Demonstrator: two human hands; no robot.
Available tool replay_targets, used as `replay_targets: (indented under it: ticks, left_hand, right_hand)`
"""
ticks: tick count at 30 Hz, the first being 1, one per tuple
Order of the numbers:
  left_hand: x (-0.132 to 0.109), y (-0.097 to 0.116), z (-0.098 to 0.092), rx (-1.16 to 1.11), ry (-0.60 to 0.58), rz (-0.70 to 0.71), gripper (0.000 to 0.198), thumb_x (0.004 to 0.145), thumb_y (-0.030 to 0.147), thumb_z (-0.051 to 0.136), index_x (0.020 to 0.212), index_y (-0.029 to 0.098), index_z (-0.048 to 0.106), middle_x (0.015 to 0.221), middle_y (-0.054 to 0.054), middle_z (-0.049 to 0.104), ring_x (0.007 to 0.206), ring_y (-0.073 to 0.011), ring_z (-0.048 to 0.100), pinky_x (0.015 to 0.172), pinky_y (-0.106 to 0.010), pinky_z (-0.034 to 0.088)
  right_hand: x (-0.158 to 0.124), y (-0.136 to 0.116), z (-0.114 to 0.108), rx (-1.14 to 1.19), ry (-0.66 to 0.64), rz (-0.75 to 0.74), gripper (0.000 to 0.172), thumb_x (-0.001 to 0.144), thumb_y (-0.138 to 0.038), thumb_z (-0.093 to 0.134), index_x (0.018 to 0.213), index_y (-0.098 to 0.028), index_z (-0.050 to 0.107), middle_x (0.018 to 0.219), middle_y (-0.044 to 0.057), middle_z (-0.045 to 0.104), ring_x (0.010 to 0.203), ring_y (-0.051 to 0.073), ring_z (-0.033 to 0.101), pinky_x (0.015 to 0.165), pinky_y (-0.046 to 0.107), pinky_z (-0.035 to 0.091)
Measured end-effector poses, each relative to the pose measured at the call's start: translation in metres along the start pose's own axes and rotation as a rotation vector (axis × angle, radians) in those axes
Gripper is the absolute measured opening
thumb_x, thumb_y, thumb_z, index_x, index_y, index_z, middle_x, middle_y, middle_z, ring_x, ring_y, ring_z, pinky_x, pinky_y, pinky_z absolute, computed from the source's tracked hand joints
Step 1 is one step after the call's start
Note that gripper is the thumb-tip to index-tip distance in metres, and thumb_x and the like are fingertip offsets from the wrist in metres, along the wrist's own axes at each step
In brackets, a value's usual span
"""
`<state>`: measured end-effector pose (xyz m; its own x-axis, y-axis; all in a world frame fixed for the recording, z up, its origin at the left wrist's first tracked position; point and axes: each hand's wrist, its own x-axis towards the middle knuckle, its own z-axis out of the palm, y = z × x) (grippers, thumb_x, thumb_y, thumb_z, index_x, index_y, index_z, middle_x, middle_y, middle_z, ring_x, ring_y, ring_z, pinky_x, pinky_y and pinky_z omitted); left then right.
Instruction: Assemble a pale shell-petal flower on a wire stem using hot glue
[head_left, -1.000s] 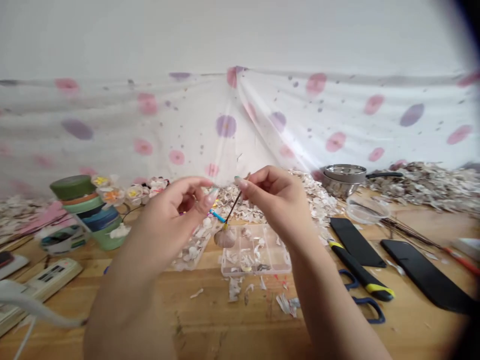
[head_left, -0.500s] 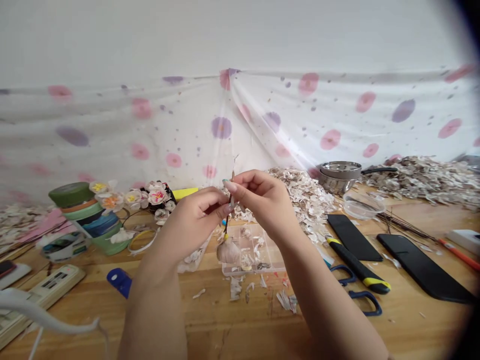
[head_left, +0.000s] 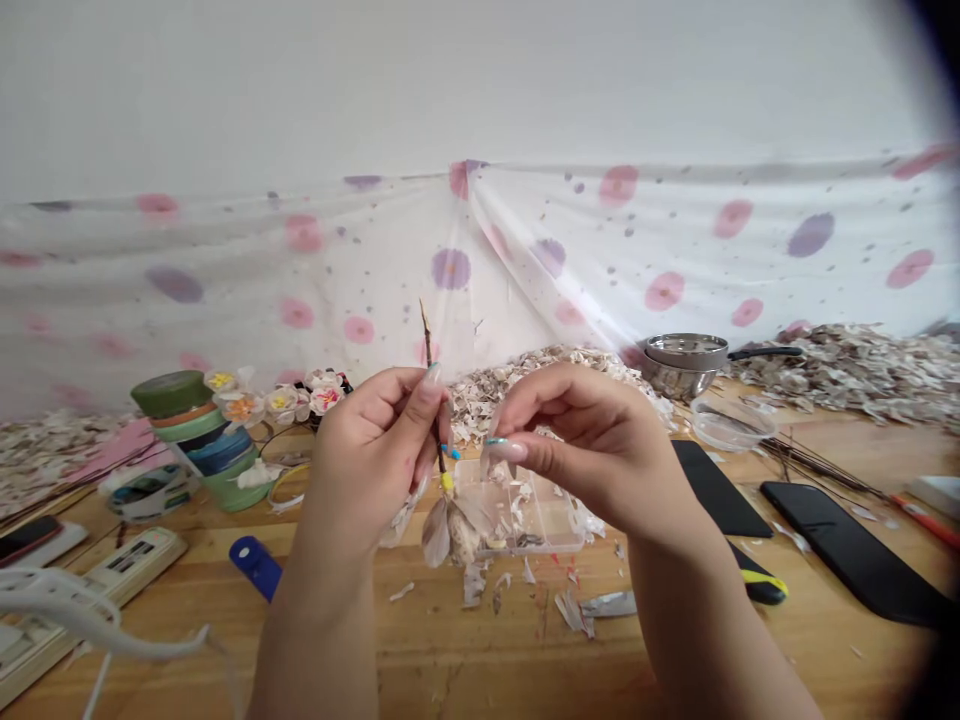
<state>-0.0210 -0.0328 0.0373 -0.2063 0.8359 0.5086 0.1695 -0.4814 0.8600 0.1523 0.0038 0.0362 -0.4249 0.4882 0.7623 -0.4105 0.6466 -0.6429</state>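
My left hand (head_left: pixel 379 450) is closed around a thin brown stem (head_left: pixel 427 345) whose pale, bare tip points up. Below my fingers, a yellow band (head_left: pixel 447 481) circles the stem. From it a flower of pale, papery petals (head_left: pixel 442 535) hangs upside down in front of a clear compartment box (head_left: pixel 540 545). My right hand (head_left: pixel 585 440) is apart from the stem, just to its right. Its thumb and forefinger are pinched together over the box; whatever is between them, if anything, is too small to make out.
Heaps of pale petals (head_left: pixel 862 385) lie along the back. Finished flowers (head_left: pixel 285 403) and a stack of tape rolls (head_left: pixel 202 440) stand left. Metal bowls (head_left: pixel 684 365), a clear dish (head_left: pixel 731 422), and black phones (head_left: pixel 847 550) are right. Loose scraps (head_left: pixel 574 612) litter the front.
My right hand has come off the stem and moved right. The stem, in my left hand, has shifted left and its pale tip shows. The hanging flower has turned and its petals are spread wider.
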Motion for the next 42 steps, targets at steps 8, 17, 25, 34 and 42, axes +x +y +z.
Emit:
replay_targets:
  ticks: [8,17,25,34,42]
  left_hand:
    - [-0.006,0.007,-0.002,-0.102,0.11,-0.006,0.028,0.083,0.043,0.068,0.071,0.019,0.061,0.05,0.005,0.05,0.033,-0.0033,0.032,0.031,-0.017,0.023]
    - [-0.002,0.002,0.0,-0.048,0.058,0.001,0.024,0.088,0.035,0.064,0.069,0.019,0.06,0.056,0.004,0.056,0.04,-0.0053,0.04,0.04,-0.019,0.035]
    - [-0.003,0.002,0.0,-0.106,0.091,-0.026,0.023,0.086,0.034,0.065,0.071,0.019,0.058,0.058,0.005,0.057,0.039,-0.0046,0.039,0.04,-0.018,0.036]
    - [-0.004,0.005,0.002,-0.108,0.044,-0.045,0.017,0.086,0.029,0.062,0.072,0.021,0.057,0.056,0.005,0.052,0.039,-0.0059,0.036,0.037,-0.019,0.03]
    - [-0.005,0.012,0.003,-0.063,0.019,-0.042,0.027,0.087,0.037,0.059,0.066,0.022,0.054,0.053,0.004,0.048,0.042,-0.0078,0.038,0.041,-0.02,0.034]
  right_hand:
    - [-0.002,0.0,0.007,-0.165,-0.127,-0.137,0.009,0.084,-0.01,0.07,0.09,-0.015,0.067,0.085,0.002,0.071,0.079,0.01,0.066,0.077,0.022,0.057]
    - [-0.001,0.002,0.011,-0.212,-0.151,-0.192,0.006,0.085,-0.011,0.068,0.09,-0.015,0.067,0.086,0.003,0.072,0.078,0.01,0.067,0.076,0.022,0.057]
    - [0.0,0.003,0.012,-0.223,-0.138,-0.195,0.005,0.085,-0.012,0.068,0.089,-0.015,0.067,0.082,0.003,0.071,0.075,0.011,0.067,0.073,0.023,0.057]
    - [-0.002,0.004,0.012,-0.198,-0.17,-0.243,0.005,0.085,-0.013,0.068,0.089,-0.015,0.068,0.081,0.002,0.072,0.075,0.011,0.068,0.073,0.022,0.058]
    - [-0.004,0.0,0.014,-0.092,-0.051,-0.248,0.012,0.083,-0.009,0.07,0.093,-0.016,0.068,0.086,0.003,0.073,0.079,0.011,0.069,0.077,0.025,0.059]
